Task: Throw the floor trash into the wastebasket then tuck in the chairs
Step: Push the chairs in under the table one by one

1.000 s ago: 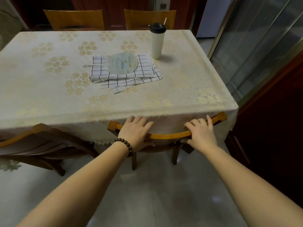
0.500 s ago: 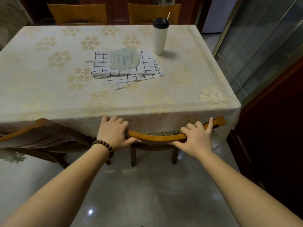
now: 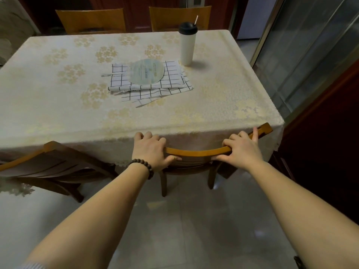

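Both hands clamp the curved top rail of the chair (image 3: 196, 152) at lower centre: left hand (image 3: 150, 150) with fingers over the rail and thumb beneath, right hand (image 3: 241, 150) likewise, its index finger stretched along the wood. Its seat is hidden under the tablecloth (image 3: 58, 105); only two back legs show. A second chair (image 3: 48, 164) at lower left is cut off by the frame edge. Compared with a second ago, the rail sits closer against the cloth edge, and the left hand has slid leftward along it
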`<state>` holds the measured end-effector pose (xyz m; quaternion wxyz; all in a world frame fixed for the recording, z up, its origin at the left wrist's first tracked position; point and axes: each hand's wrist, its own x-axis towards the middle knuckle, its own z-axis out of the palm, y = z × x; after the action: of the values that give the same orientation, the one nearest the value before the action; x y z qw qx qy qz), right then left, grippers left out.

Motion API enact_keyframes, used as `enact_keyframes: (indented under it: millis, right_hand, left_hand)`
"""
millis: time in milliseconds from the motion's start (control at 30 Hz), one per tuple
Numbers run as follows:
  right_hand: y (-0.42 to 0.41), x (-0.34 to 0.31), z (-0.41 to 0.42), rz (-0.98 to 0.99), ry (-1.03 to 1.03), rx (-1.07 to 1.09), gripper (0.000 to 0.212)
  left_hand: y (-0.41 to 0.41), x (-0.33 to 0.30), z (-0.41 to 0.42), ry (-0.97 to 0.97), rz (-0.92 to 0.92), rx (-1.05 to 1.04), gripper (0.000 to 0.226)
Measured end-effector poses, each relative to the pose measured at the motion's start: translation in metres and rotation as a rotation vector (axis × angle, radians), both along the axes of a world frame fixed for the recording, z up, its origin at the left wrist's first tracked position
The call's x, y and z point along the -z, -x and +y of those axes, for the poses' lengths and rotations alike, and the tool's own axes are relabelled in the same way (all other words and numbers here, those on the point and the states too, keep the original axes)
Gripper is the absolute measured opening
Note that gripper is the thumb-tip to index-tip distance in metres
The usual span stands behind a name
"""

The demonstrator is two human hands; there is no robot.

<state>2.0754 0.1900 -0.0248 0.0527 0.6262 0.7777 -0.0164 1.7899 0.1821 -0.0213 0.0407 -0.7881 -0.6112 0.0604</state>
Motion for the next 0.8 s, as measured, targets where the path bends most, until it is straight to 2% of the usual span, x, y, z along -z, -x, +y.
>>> enact_keyframes:
  millis: [200, 367, 500, 600, 700, 800]
  right_hand:
    - [0.028, 0.004, -0.001, 0.058, -0.033, 0.009, 0.067]
    - [0.023, 0.009, 0.000, 0.070, -0.047, 0.004, 0.068]
    - [0.021, 0.002, 0.001, 0.060, 0.017, 0.018, 0.071]
    - [0.025, -0.007, 0.001, 0.014, 0.096, 0.024, 0.083]
    - [0.028, -0.016, -0.002, 0.110, 0.153, 0.046, 0.090]
    - [0.038, -0.031, -0.009, 0.247, 0.080, 0.030, 0.077]
  left_hand:
    - [0.029, 0.001, 0.017, -0.002, 0.035, 0.009, 0.082]
    - [0.024, 0.001, 0.012, 0.020, 0.032, -0.028, 0.081]
    - [0.019, -0.002, 0.009, 0.053, 0.023, -0.041, 0.079]
    - [0.021, -0.008, 0.012, 0.133, 0.008, -0.051, 0.082]
    - [0.020, -0.016, 0.006, 0.171, -0.119, -0.049, 0.087]
    - [0.018, -0.032, -0.012, 0.096, -0.283, -0.070, 0.081]
